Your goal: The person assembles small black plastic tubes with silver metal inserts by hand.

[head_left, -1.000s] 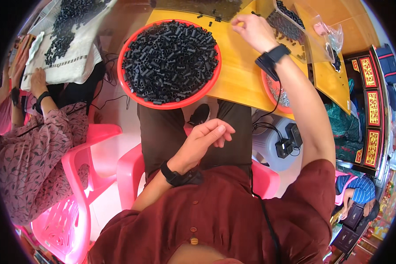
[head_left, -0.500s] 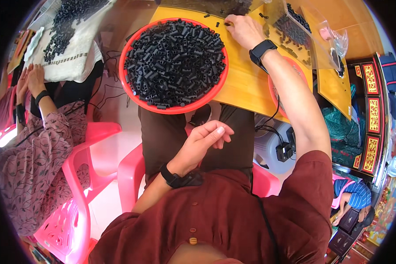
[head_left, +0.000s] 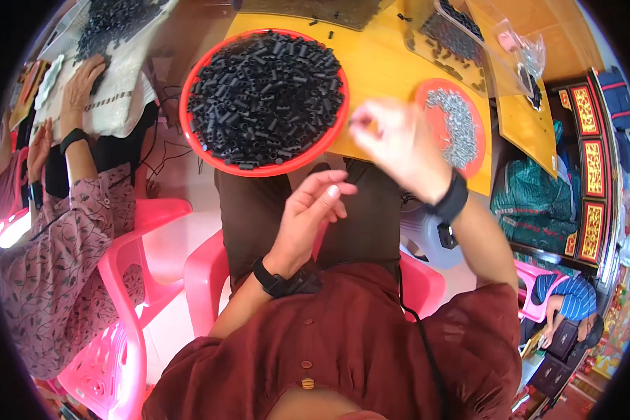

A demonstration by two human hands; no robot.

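My left hand [head_left: 311,218] hovers over my lap, its fingers half curled and the thumb resting against them. Whatever it may hold is hidden. Blurred by motion, my right hand [head_left: 395,140] is in the air over the table's front edge, between a basin and a dish. Its thumb and forefinger come together around a small dark spot too smeared to name. Short black tubes [head_left: 266,98] are heaped in the red basin [head_left: 345,105] to its left. On its right, the red dish [head_left: 480,150] contains small silvery metal pieces [head_left: 455,126].
Behind stand a clear plastic tray [head_left: 406,45] with black pieces and a dark tray [head_left: 308,10], on the yellow table [head_left: 371,77]. A co-worker's hand [head_left: 84,80] touches a white cloth [head_left: 112,112] at left. Pink chairs [head_left: 206,280] surround me.
My right hand has come back from the table's far part toward me, uncovering the dish of metal pieces. My left hand has shifted slightly left. The co-worker's hand has reached forward.
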